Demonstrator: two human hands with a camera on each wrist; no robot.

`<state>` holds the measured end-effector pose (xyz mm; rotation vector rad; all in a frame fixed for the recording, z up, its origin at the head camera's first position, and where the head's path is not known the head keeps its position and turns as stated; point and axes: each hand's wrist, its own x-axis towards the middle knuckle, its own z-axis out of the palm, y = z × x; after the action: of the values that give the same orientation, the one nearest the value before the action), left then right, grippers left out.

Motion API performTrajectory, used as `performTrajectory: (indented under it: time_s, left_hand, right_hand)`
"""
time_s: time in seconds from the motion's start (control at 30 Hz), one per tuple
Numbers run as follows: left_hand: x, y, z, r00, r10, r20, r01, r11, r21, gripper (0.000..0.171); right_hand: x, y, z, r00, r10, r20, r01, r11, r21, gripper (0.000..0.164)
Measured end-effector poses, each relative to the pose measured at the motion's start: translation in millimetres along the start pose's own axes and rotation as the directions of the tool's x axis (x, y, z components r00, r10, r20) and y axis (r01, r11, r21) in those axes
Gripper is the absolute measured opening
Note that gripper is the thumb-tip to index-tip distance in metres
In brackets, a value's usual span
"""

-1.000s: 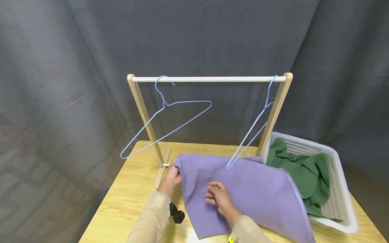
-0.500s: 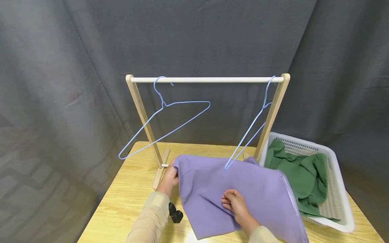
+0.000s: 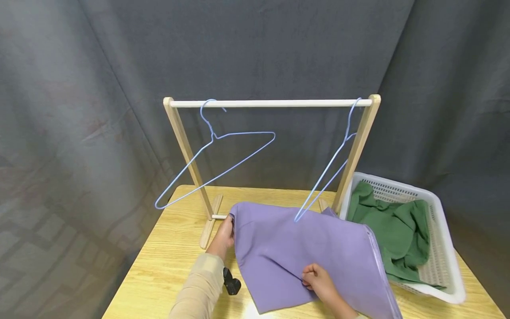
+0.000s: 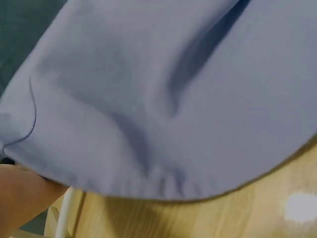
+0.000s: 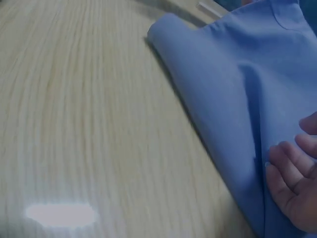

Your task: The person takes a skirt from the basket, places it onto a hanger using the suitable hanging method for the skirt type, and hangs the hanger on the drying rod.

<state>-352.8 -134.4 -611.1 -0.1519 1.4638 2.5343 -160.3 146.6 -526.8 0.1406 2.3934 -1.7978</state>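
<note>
A purple garment [image 3: 295, 248] lies spread over the table, its upper edge near the rack and one side hem reaching the front. My left hand [image 3: 224, 237] grips it at the upper left corner, the fingers partly hidden by cloth. Near that grip, the left wrist view shows a curved seam in the garment [image 4: 148, 99]. Over the lower middle of the garment is my right hand [image 3: 318, 281], its fingers loosely curled. In the right wrist view the fingertips of the right hand [image 5: 297, 188] lie right at a long crease, with no cloth visible between thumb and fingers.
A wooden rack with a white rail [image 3: 275, 104] stands behind the garment. From it hang two blue wire hangers, a left hanger [image 3: 215, 177] and a right hanger [image 3: 322, 181] that overlaps the cloth. At right, a white basket [image 3: 448, 248] holds green cloth [image 3: 402, 235].
My right hand has moved right and toward the front across the garment, and a long crease has formed beside it. The left hand keeps its grip at the corner.
</note>
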Motion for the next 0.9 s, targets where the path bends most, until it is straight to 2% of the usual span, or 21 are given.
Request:
performTrajectory:
  time_s: [0.07, 0.13, 0.2, 0.23, 0.27, 0.33, 0.4, 0.47, 0.5, 0.57, 0.63, 0.7, 0.73, 0.8, 0.83, 0.9]
  left_hand:
    - [-15.0, 10.8, 13.8, 1.000, -0.027, -0.015, 0.027, 0.998, 0.056, 0.038]
    - [-48.0, 36.3, 43.2, 0.992, -0.089, -0.087, 0.100, 0.986, 0.131, 0.051]
    - [-72.2, 54.1, 62.1, 0.990, -0.118, -0.078, 0.131, 0.974, 0.183, 0.063]
    - [-82.0, 61.3, 69.7, 0.988, -0.131, -0.079, 0.144, 0.971, 0.189, 0.064]
    - [-89.8, 66.1, 74.3, 0.988, -0.138, -0.063, 0.148, 0.972, 0.182, 0.063]
    - [-94.8, 68.0, 78.3, 0.984, -0.155, -0.089, 0.170, 0.966, 0.195, 0.053]
    - [-98.7, 66.9, 79.8, 0.985, -0.148, -0.094, 0.163, 0.969, 0.184, 0.039]
    - [-97.1, 59.1, 76.8, 0.986, -0.131, -0.108, 0.148, 0.973, 0.178, 0.028]
    - [-90.8, 50.8, 68.3, 0.990, -0.123, -0.066, 0.132, 0.978, 0.163, 0.024]
    - [-85.5, 39.2, 64.4, 0.989, -0.128, -0.078, 0.140, 0.973, 0.183, 0.025]
    - [-84.4, 32.1, 62.3, 0.987, -0.147, -0.066, 0.158, 0.964, 0.212, 0.036]
    - [-87.5, 29.7, 63.6, 0.981, -0.186, -0.047, 0.192, 0.952, 0.237, 0.050]
    - [-94.0, 32.5, 71.3, 0.975, -0.204, -0.091, 0.221, 0.940, 0.261, 0.056]
    - [-100.6, 33.6, 73.9, 0.971, -0.224, -0.085, 0.239, 0.930, 0.279, 0.062]
    - [-101.8, 32.4, 73.8, 0.970, -0.230, -0.081, 0.244, 0.928, 0.281, 0.064]
    - [-104.2, 29.7, 73.1, 0.972, -0.226, -0.070, 0.237, 0.921, 0.308, 0.063]
  right_hand:
    - [-3.1, 2.8, -3.5, 1.000, -0.002, 0.002, 0.002, 1.000, -0.025, 0.010]
    - [-5.7, 6.2, -6.2, 1.000, -0.021, 0.003, 0.021, 0.997, -0.069, 0.009]
    - [-8.0, 9.9, -8.1, 0.998, -0.053, 0.020, 0.055, 0.992, -0.118, 0.009]
    - [-9.2, 11.7, -9.0, 0.997, -0.076, 0.034, 0.080, 0.985, -0.151, 0.009]
    - [-10.1, 13.4, -9.5, 0.992, -0.112, 0.052, 0.120, 0.973, -0.195, 0.009]
    - [-11.8, 16.4, -9.9, 0.977, -0.188, 0.096, 0.208, 0.939, -0.273, 0.012]
    - [-13.1, 18.6, -10.4, 0.948, -0.282, 0.146, 0.317, 0.873, -0.370, 0.017]
    - [-13.3, 20.6, -10.0, 0.911, -0.364, 0.195, 0.413, 0.784, -0.464, 0.021]
    - [-13.3, 21.6, -9.8, 0.888, -0.406, 0.213, 0.456, 0.732, -0.506, 0.022]
    - [-13.5, 22.7, -9.5, 0.850, -0.468, 0.243, 0.514, 0.634, -0.577, 0.024]
    - [-13.0, 23.3, -9.4, 0.824, -0.501, 0.263, 0.540, 0.557, -0.630, 0.023]
    - [-12.5, 24.1, -9.7, 0.803, -0.525, 0.280, 0.557, 0.497, -0.666, 0.023]
    - [-12.2, 24.3, -10.0, 0.796, -0.533, 0.287, 0.563, 0.475, -0.677, 0.023]
    - [-11.6, 26.0, -11.1, 0.771, -0.559, 0.305, 0.584, 0.432, -0.687, 0.024]
    - [-11.3, 27.0, -11.5, 0.756, -0.576, 0.312, 0.597, 0.410, -0.690, 0.025]
    - [-11.2, 29.3, -12.4, 0.710, -0.627, 0.321, 0.627, 0.355, -0.693, 0.028]
